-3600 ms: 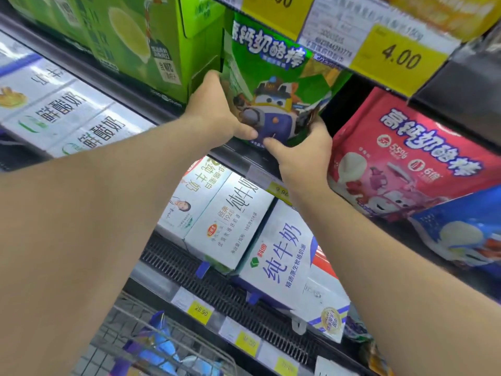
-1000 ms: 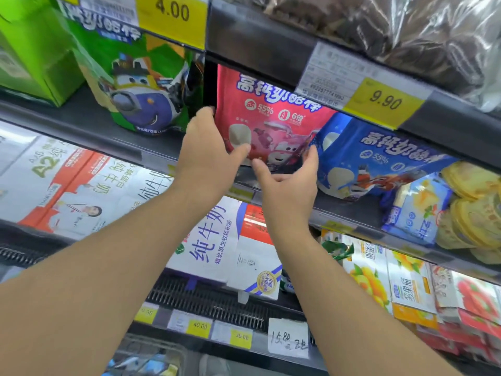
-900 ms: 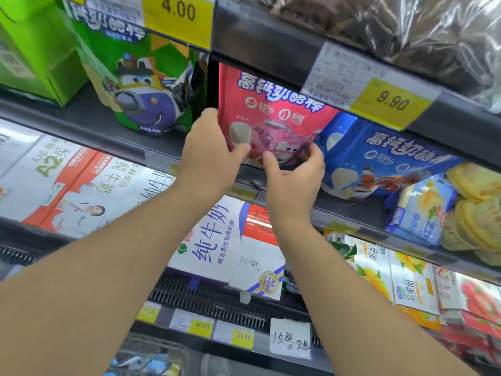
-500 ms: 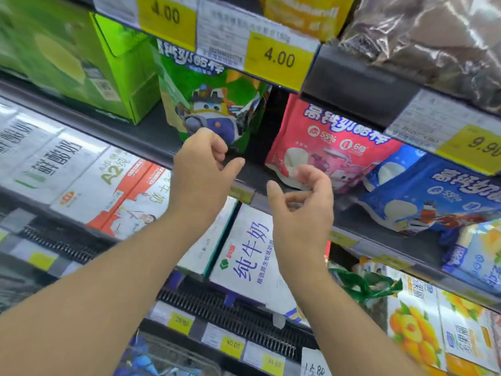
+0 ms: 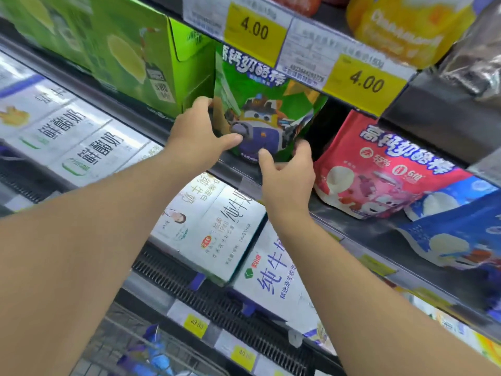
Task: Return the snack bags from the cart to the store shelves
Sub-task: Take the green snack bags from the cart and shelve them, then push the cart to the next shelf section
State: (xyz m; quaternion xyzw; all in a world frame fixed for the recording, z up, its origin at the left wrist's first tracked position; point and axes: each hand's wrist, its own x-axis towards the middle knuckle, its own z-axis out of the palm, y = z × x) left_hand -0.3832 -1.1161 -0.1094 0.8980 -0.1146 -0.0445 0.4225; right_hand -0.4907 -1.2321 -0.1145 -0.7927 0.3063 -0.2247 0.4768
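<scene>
Head view: green snack bag (image 5: 268,115) stands upright on the shelf (image 5: 379,229), under the yellow 4.00 price tag (image 5: 254,29). Our left hand (image 5: 198,134) grips the bag's left edge, thumb across the front; our right hand (image 5: 287,172) cups its lower right corner. Right of the green bag, the pink bag (image 5: 379,169), then the blue bag (image 5: 461,229). Left of it, green carton (image 5: 130,55). Well below, cart (image 5: 141,351) with blue packs.
</scene>
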